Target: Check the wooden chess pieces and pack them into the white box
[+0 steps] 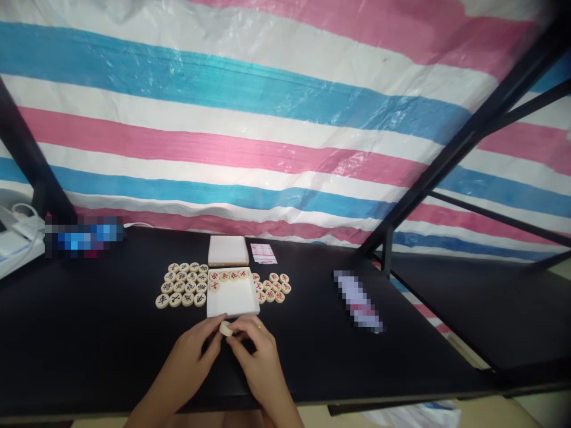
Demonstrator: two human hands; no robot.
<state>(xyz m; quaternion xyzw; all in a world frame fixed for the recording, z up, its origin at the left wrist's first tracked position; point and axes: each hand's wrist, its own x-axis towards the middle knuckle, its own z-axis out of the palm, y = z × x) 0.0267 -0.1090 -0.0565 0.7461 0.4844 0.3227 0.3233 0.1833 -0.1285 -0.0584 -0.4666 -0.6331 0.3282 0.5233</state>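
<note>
Between the fingertips of both hands, just in front of the white box tray, is a round cream xiangqi piece. My left hand pinches it from the left, and my right hand grips its right side. The open white box tray holds several red-marked pieces along its far side. Rows of black-marked pieces lie left of the tray. More red-marked pieces lie against its right side. The face of the held piece cannot be made out.
Behind the tray sits the box lid, with a pink-and-white paper beside it. A blurred blue packet and white cabled device are at far left. A blurred pale item lies right on the black table. Striped sheeting hangs behind.
</note>
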